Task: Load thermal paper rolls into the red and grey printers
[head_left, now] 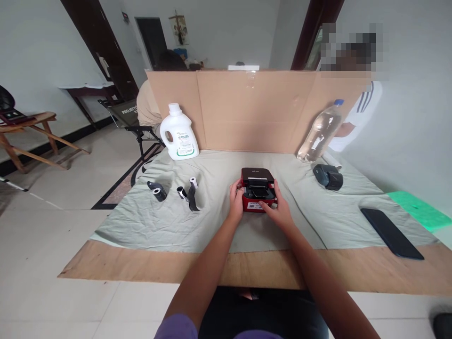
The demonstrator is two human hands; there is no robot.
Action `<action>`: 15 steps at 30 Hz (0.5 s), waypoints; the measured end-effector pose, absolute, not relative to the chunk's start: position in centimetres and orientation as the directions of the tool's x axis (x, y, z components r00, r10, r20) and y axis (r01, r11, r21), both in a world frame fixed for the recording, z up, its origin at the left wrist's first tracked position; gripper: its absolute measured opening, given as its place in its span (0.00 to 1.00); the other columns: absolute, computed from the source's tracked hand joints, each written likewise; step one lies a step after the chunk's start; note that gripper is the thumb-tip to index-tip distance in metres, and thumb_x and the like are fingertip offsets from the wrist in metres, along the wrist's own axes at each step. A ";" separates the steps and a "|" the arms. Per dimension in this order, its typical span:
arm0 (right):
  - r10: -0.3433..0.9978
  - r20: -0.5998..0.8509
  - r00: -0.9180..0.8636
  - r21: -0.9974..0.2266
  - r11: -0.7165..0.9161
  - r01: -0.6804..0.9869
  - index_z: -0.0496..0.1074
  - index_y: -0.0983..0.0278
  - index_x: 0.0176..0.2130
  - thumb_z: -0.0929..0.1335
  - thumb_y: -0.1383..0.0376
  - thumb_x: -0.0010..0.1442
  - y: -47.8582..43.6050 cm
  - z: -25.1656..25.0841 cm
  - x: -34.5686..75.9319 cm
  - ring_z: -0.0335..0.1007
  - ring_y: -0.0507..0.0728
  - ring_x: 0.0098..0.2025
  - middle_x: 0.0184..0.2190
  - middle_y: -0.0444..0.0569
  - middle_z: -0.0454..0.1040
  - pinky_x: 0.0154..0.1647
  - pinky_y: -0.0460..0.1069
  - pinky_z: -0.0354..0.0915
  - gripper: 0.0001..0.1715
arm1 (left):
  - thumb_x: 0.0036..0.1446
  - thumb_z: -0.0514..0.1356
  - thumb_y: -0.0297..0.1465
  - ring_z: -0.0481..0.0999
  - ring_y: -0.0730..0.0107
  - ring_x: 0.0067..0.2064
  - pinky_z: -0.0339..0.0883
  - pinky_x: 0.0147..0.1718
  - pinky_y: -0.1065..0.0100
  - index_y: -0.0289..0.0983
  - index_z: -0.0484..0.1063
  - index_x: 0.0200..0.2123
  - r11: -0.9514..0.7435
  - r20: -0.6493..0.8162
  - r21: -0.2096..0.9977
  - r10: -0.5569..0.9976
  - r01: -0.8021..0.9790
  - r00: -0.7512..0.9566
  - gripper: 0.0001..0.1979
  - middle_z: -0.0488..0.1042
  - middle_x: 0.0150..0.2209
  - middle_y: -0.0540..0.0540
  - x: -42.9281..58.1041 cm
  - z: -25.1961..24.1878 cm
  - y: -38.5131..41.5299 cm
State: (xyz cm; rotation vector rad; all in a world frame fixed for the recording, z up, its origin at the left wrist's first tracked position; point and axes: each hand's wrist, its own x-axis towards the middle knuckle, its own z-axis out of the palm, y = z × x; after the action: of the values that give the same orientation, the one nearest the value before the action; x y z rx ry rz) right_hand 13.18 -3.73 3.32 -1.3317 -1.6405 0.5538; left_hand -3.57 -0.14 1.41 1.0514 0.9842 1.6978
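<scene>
In the middle of the frame, a red printer (257,176) sits on the grey cloth (212,226) with its lid open. The left hand (236,198) grips its left side and the right hand (279,210) is closed on its right front edge. A white jug (178,134) stands in the upper left, a clear bottle (319,134) in the upper right, and a phone (390,232) lies at the right.

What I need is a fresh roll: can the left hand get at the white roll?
Probably yes: the left hand holds the red printer, and only bare cloth lies between it and the white roll.
</scene>
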 end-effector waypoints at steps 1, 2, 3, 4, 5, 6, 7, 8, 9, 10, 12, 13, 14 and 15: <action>0.931 0.366 0.005 -0.798 0.311 0.516 0.41 0.58 0.74 0.73 0.49 0.56 -3.8 3.3 13.2 0.71 0.67 0.57 0.64 0.56 0.66 0.60 0.65 0.65 0.60 | 0.60 0.54 0.33 0.69 0.62 0.58 0.62 0.60 0.62 0.40 0.70 0.56 -0.296 0.232 0.917 0.941 -0.268 -0.248 0.21 0.70 0.58 0.44 -3.6 1.5 -0.2; 0.931 0.365 0.002 -0.800 0.313 0.513 0.40 0.58 0.74 0.72 0.48 0.57 -3.9 3.2 13.3 0.70 0.67 0.58 0.65 0.56 0.65 0.60 0.65 0.64 0.60 | 0.61 0.54 0.33 0.69 0.61 0.59 0.62 0.60 0.62 0.41 0.70 0.56 -0.297 0.233 0.917 0.941 -0.267 -0.246 0.21 0.69 0.58 0.44 -3.6 1.5 -0.2; 0.928 0.372 -0.004 -0.799 0.323 0.508 0.40 0.59 0.74 0.71 0.47 0.58 -3.9 3.2 13.4 0.68 0.67 0.60 0.65 0.56 0.64 0.62 0.65 0.63 0.59 | 0.61 0.54 0.33 0.69 0.61 0.59 0.62 0.60 0.62 0.41 0.70 0.56 -0.298 0.235 0.917 0.940 -0.264 -0.246 0.21 0.69 0.59 0.44 -3.7 1.5 -0.2; 0.922 0.386 -0.013 -0.795 0.340 0.502 0.40 0.59 0.74 0.69 0.46 0.60 -3.7 3.2 13.5 0.65 0.67 0.62 0.67 0.56 0.61 0.64 0.65 0.61 0.56 | 0.61 0.54 0.33 0.69 0.61 0.59 0.61 0.60 0.62 0.41 0.71 0.56 -0.300 0.237 0.919 0.939 -0.256 -0.249 0.20 0.68 0.58 0.44 -3.7 1.6 -0.2; 0.913 0.408 -0.022 -0.788 0.365 0.496 0.42 0.59 0.74 0.66 0.45 0.62 -3.3 3.4 13.7 0.61 0.66 0.66 0.69 0.54 0.58 0.67 0.64 0.57 0.53 | 0.61 0.55 0.33 0.68 0.61 0.59 0.61 0.61 0.62 0.41 0.71 0.56 -0.302 0.239 0.922 0.937 -0.244 -0.255 0.20 0.68 0.58 0.44 -3.7 1.6 -0.1; 0.900 0.435 -0.030 -0.777 0.392 0.493 0.44 0.58 0.73 0.64 0.43 0.64 -2.7 3.8 13.9 0.56 0.65 0.69 0.70 0.52 0.55 0.69 0.64 0.53 0.49 | 0.60 0.55 0.33 0.68 0.61 0.59 0.60 0.61 0.62 0.41 0.71 0.55 -0.303 0.241 0.924 0.935 -0.231 -0.261 0.20 0.69 0.57 0.43 -3.7 1.6 -0.1; 0.890 0.454 -0.035 -0.769 0.412 0.489 0.47 0.57 0.73 0.61 0.42 0.65 -1.8 4.3 14.2 0.52 0.64 0.71 0.72 0.50 0.52 0.71 0.64 0.50 0.46 | 0.60 0.55 0.32 0.68 0.61 0.59 0.60 0.61 0.62 0.40 0.72 0.55 -0.303 0.242 0.927 0.933 -0.221 -0.266 0.20 0.69 0.57 0.43 -3.7 1.6 -0.1; 0.888 0.459 -0.035 -0.770 0.417 0.483 0.50 0.56 0.72 0.59 0.41 0.66 -0.7 5.1 14.5 0.50 0.64 0.71 0.72 0.47 0.50 0.71 0.64 0.49 0.43 | 0.60 0.55 0.32 0.69 0.61 0.58 0.60 0.61 0.62 0.40 0.72 0.55 -0.302 0.241 0.928 0.933 -0.217 -0.268 0.20 0.69 0.56 0.43 -3.7 1.6 0.0; 0.896 0.443 -0.033 -0.783 0.404 0.473 0.53 0.55 0.71 0.57 0.40 0.67 0.5 6.1 14.8 0.50 0.64 0.71 0.72 0.46 0.50 0.70 0.64 0.51 0.42 | 0.60 0.55 0.32 0.69 0.61 0.58 0.61 0.60 0.62 0.40 0.72 0.55 -0.300 0.239 0.929 0.934 -0.218 -0.265 0.20 0.69 0.55 0.43 -3.7 1.6 0.0; 0.914 0.405 -0.030 -0.806 0.372 0.460 0.55 0.53 0.70 0.55 0.39 0.67 1.8 7.2 15.1 0.51 0.64 0.71 0.72 0.45 0.51 0.68 0.64 0.55 0.42 | 0.60 0.54 0.32 0.69 0.62 0.57 0.61 0.60 0.62 0.40 0.71 0.56 -0.297 0.237 0.928 0.936 -0.224 -0.259 0.20 0.69 0.55 0.43 -3.7 1.6 0.0; 0.958 0.286 -0.029 -0.856 0.269 0.441 0.57 0.53 0.69 0.52 0.38 0.67 4.0 9.5 15.4 0.57 0.65 0.68 0.71 0.47 0.55 0.61 0.63 0.64 0.41 | 0.61 0.54 0.32 0.69 0.62 0.57 0.62 0.59 0.63 0.40 0.71 0.56 -0.292 0.234 0.926 0.941 -0.238 -0.244 0.20 0.69 0.56 0.44 -3.6 1.6 -0.1; 0.973 0.227 -0.027 -0.871 0.216 0.441 0.58 0.53 0.69 0.52 0.38 0.67 4.7 10.4 15.4 0.61 0.66 0.65 0.70 0.48 0.57 0.57 0.62 0.67 0.41 | 0.61 0.53 0.32 0.69 0.63 0.58 0.62 0.59 0.63 0.40 0.70 0.56 -0.293 0.235 0.925 0.942 -0.244 -0.240 0.20 0.69 0.56 0.44 -3.6 1.6 -0.1; 0.980 0.197 -0.010 -0.877 0.181 0.444 0.60 0.54 0.68 0.54 0.39 0.67 5.0 11.2 15.4 0.65 0.66 0.62 0.68 0.50 0.60 0.54 0.61 0.70 0.40 | 0.61 0.53 0.32 0.68 0.62 0.58 0.62 0.59 0.63 0.41 0.70 0.56 -0.296 0.238 0.922 0.942 -0.248 -0.239 0.20 0.69 0.56 0.44 -3.6 1.6 -0.1; 0.978 0.208 0.021 -0.875 0.176 0.451 0.63 0.56 0.66 0.56 0.40 0.66 5.1 11.7 15.3 0.69 0.65 0.58 0.66 0.52 0.64 0.51 0.59 0.71 0.40 | 0.61 0.54 0.32 0.68 0.62 0.58 0.62 0.59 0.62 0.41 0.70 0.56 -0.299 0.241 0.921 0.941 -0.251 -0.238 0.20 0.69 0.56 0.44 -3.6 1.6 -0.2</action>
State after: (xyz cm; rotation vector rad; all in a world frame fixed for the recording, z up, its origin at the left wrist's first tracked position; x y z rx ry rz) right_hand 15.30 5.10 11.75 -1.4089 -1.5706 0.7520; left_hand -3.59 -0.15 1.57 1.0792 0.9874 1.6876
